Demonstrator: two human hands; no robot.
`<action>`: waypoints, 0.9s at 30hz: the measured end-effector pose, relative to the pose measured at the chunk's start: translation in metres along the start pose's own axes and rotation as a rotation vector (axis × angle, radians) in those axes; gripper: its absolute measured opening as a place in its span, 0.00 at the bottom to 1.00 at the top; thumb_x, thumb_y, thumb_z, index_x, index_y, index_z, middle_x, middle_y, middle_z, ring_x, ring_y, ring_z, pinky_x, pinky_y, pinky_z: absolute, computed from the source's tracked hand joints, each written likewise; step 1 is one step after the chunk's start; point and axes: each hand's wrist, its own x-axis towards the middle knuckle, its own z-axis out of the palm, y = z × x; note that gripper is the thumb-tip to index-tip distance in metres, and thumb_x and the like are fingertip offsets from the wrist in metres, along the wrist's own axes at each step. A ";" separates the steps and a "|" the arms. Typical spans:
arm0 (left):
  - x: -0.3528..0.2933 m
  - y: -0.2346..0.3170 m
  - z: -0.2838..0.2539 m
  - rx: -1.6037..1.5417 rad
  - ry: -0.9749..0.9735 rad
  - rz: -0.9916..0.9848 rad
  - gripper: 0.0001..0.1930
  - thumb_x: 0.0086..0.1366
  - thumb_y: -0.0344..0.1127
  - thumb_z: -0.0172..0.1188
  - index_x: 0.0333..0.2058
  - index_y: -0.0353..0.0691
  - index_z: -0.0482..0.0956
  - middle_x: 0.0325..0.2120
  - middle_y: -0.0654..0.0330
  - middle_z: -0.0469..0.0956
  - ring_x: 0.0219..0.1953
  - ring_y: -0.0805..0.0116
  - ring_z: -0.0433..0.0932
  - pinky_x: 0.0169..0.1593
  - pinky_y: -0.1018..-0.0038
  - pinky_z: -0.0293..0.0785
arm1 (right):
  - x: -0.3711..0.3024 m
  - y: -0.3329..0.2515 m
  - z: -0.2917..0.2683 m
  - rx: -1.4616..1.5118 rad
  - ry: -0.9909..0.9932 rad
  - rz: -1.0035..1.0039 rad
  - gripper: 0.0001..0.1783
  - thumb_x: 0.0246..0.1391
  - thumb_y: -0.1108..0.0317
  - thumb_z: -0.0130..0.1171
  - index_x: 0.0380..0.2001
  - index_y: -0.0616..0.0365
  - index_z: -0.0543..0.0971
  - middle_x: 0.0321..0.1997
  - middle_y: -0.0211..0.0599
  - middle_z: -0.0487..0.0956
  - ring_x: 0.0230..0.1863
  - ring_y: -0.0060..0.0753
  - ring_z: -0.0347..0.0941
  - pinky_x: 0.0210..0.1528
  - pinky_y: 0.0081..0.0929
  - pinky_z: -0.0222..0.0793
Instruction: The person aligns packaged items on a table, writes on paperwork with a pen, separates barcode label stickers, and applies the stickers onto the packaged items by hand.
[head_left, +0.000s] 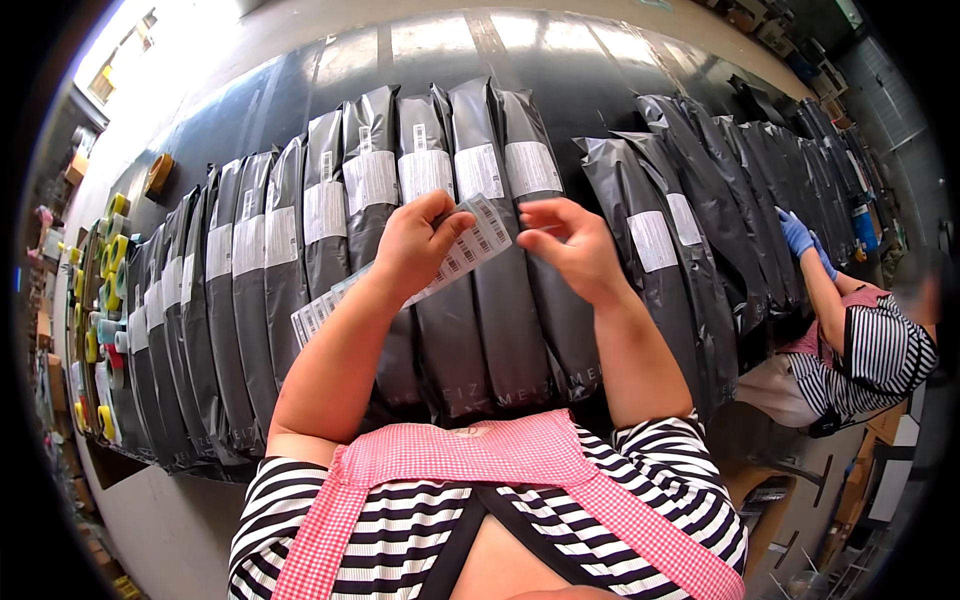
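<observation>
My left hand is closed on a long strip of barcode labels, pinched between thumb and fingers. The strip slants down to the left behind my left forearm, where its other end shows again. Just right of the strip's upper end is my right hand. Its fingers are curled, with a gap between thumb and forefinger, and I see nothing held there. Beneath both hands lie long dark grey plastic mailing bags side by side, each with a white shipping label. Several bear a small barcode sticker above that label.
More grey bags lie to the right, where a co-worker's blue-gloved hand touches them. Rolls of yellow and teal tape crowd the left edge. A brown tape roll sits on the dark table.
</observation>
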 end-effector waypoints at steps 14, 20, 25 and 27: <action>0.008 -0.008 -0.023 -0.110 -0.153 -0.169 0.11 0.59 0.38 0.65 0.30 0.35 0.80 0.23 0.56 0.79 0.26 0.71 0.77 0.33 0.70 0.73 | 0.038 0.014 0.055 0.234 -0.223 0.166 0.09 0.52 0.81 0.59 0.37 0.61 0.74 0.33 0.32 0.79 0.35 0.18 0.75 0.40 0.19 0.71; 0.042 -0.015 -0.020 0.331 -0.166 -0.169 0.12 0.58 0.43 0.64 0.31 0.39 0.81 0.29 0.51 0.81 0.34 0.53 0.80 0.39 0.62 0.74 | 0.099 0.036 0.035 0.258 0.037 0.118 0.03 0.55 0.73 0.62 0.31 0.60 0.79 0.29 0.27 0.79 0.31 0.14 0.70 0.35 0.16 0.66; 0.068 -0.046 0.055 0.406 -0.287 0.377 0.14 0.62 0.41 0.58 0.39 0.36 0.75 0.55 0.52 0.73 0.62 0.53 0.66 0.65 0.58 0.57 | 0.185 0.048 0.030 0.441 -0.118 0.165 0.07 0.50 0.74 0.66 0.33 0.60 0.79 0.30 0.27 0.78 0.29 0.19 0.72 0.34 0.17 0.68; 0.062 -0.054 0.092 0.530 -0.287 0.450 0.15 0.63 0.42 0.58 0.41 0.36 0.74 0.61 0.51 0.67 0.68 0.54 0.57 0.70 0.52 0.44 | 0.202 0.080 0.027 0.324 -0.182 0.244 0.08 0.49 0.75 0.66 0.33 0.57 0.79 0.31 0.26 0.78 0.32 0.19 0.73 0.36 0.20 0.71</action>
